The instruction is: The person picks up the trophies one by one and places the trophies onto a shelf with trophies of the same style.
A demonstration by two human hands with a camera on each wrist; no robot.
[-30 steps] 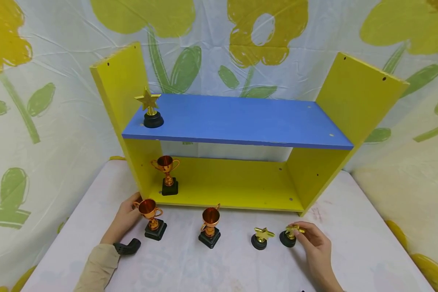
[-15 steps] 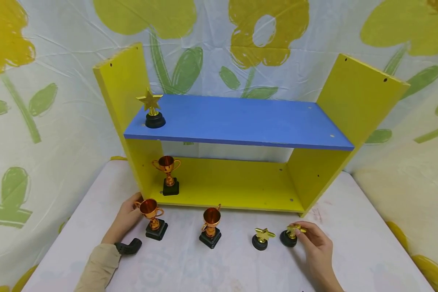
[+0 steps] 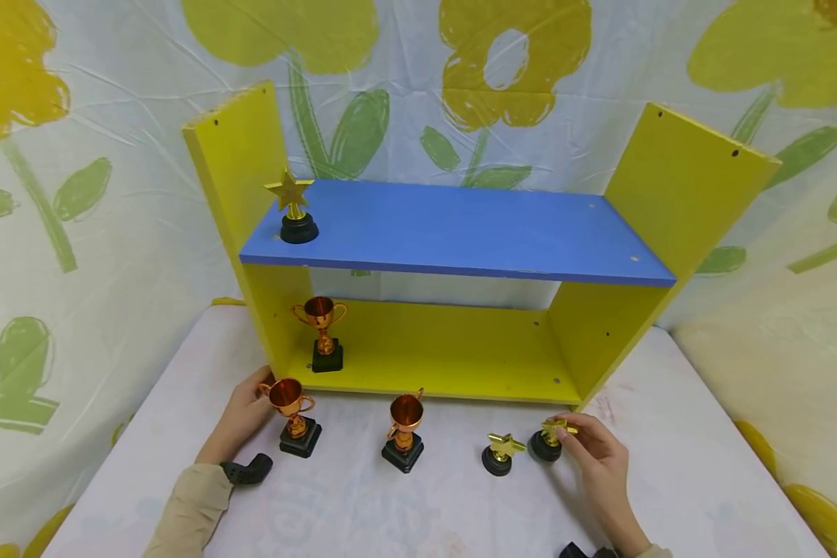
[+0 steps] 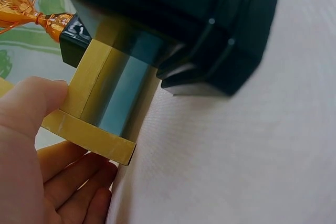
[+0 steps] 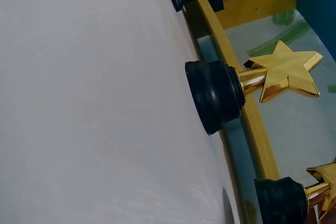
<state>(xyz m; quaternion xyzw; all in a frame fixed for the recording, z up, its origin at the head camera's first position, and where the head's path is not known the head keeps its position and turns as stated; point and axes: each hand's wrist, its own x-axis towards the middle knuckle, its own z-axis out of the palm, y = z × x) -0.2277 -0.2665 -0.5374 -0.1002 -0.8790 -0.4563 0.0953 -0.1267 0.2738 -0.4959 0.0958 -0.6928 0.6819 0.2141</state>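
My left hand (image 3: 244,407) holds the lower left front corner of the yellow and blue shelf (image 3: 425,393); in the left wrist view its thumb lies on the yellow side and the fingers are behind. Just right of that hand stands a copper cup trophy (image 3: 299,436), whose black base fills the top of the left wrist view. At the right, my right hand (image 3: 603,457) pinches the golden star of a star trophy (image 3: 546,447) with a round black base. A second star trophy (image 5: 218,97) stands beside it, untouched.
Another copper cup trophy (image 3: 402,456) stands on the white tabletop (image 3: 363,519). One cup trophy (image 3: 328,356) occupies the lower yellow board's left end. A star trophy (image 3: 298,229) stands at the left of the upper blue board. Flowered cloth (image 3: 404,101) hangs behind.
My right hand and its star trophy have shifted slightly left and toward the shelf. The left hand keeps its grip. The head view has drifted a little.
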